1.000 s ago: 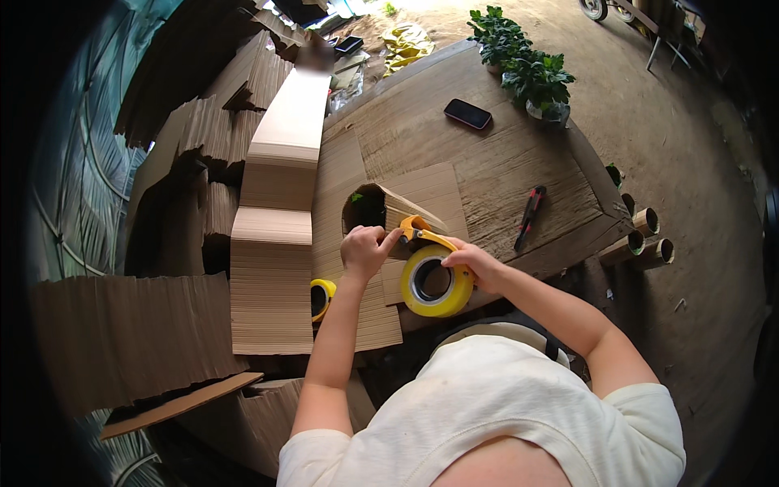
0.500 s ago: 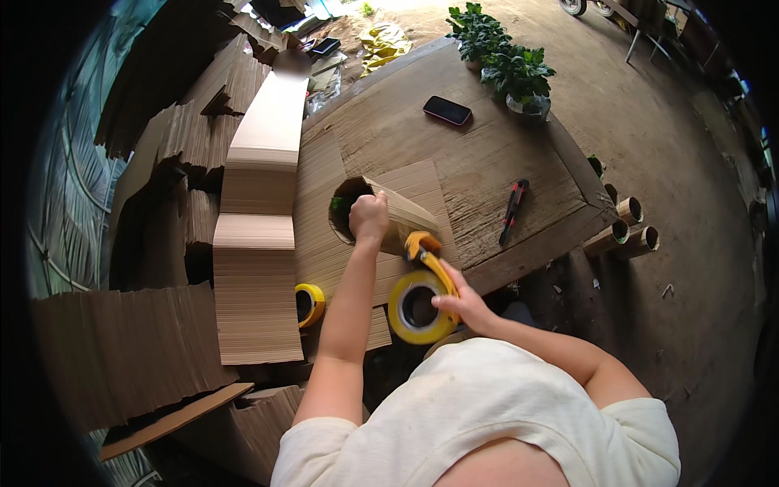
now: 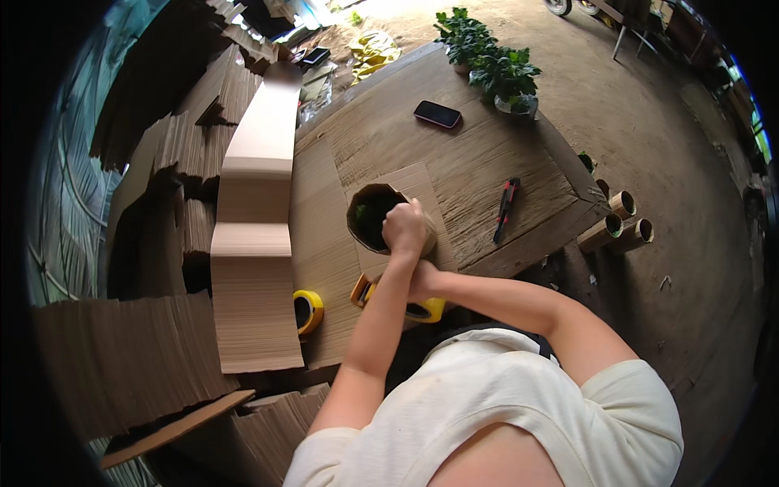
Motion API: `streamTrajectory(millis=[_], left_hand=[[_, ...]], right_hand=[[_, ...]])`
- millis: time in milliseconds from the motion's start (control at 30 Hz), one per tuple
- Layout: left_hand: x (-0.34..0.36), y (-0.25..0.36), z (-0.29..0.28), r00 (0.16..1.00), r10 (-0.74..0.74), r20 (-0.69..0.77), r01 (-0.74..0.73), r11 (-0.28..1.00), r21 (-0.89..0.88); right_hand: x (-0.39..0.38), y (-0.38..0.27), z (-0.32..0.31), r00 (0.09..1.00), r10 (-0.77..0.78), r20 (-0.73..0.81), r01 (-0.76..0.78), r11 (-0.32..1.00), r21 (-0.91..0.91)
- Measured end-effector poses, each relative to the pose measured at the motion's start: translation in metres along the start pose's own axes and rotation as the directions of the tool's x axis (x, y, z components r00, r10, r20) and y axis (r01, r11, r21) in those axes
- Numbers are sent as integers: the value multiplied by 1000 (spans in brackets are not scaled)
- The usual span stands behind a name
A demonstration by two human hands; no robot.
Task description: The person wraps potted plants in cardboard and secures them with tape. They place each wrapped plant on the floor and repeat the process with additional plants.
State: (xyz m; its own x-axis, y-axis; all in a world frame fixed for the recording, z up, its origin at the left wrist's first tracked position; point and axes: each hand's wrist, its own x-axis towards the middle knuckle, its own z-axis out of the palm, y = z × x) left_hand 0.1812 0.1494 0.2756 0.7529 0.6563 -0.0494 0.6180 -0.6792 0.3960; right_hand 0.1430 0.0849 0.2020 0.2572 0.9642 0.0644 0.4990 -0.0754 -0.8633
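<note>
A cardboard tube (image 3: 371, 193) stands nearly upright on the table, its wide mouth facing up and green leaves showing dimly inside. My left hand (image 3: 404, 227) is closed on the tube's near right rim. Beneath my left forearm, my right hand (image 3: 423, 282) grips a yellow tape dispenser (image 3: 428, 312) low by the tube's near side. The dispenser's orange head (image 3: 360, 290) shows on the other side of that forearm. The forearm hides the middle of the dispenser and most of my right fingers.
Flat cardboard sheets (image 3: 253, 312) and tall stacks of cardboard (image 3: 122, 357) fill the left. A yellow tape roll (image 3: 308, 312) lies beside the sheets. On the wooden table (image 3: 381, 138) are a phone (image 3: 437, 114), a red-black utility knife (image 3: 506, 209) and potted plants (image 3: 505, 75). Several tubes (image 3: 621, 204) stand off its right edge.
The tube has gone from leaning over to nearly upright, my left hand still on its rim. My right hand has moved left and forward with the dispenser, passing under my left forearm.
</note>
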Motion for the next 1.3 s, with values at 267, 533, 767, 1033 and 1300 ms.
streamTrajectory(millis=[267,533,767,1033,1300], left_hand=[[-4,-79,-60,954,16,-298,-72,981,-180],[-74,-6,13,878,270,396,253,441,-861],[-65,70,-4,712,492,500,527,95,-844],[-65,96,-21,714,582,389,487,-14,-873],[-63,94,-23,746,581,326,410,-15,-912]], right_hand=[[-98,4,-82,813,577,-78,-578,816,12],[-172,-13,-165,779,570,-262,84,319,944],[-184,-22,-204,870,428,-244,216,114,970],[-185,-14,-231,889,324,-323,275,186,943],[-178,-14,-250,930,252,-268,201,261,944]])
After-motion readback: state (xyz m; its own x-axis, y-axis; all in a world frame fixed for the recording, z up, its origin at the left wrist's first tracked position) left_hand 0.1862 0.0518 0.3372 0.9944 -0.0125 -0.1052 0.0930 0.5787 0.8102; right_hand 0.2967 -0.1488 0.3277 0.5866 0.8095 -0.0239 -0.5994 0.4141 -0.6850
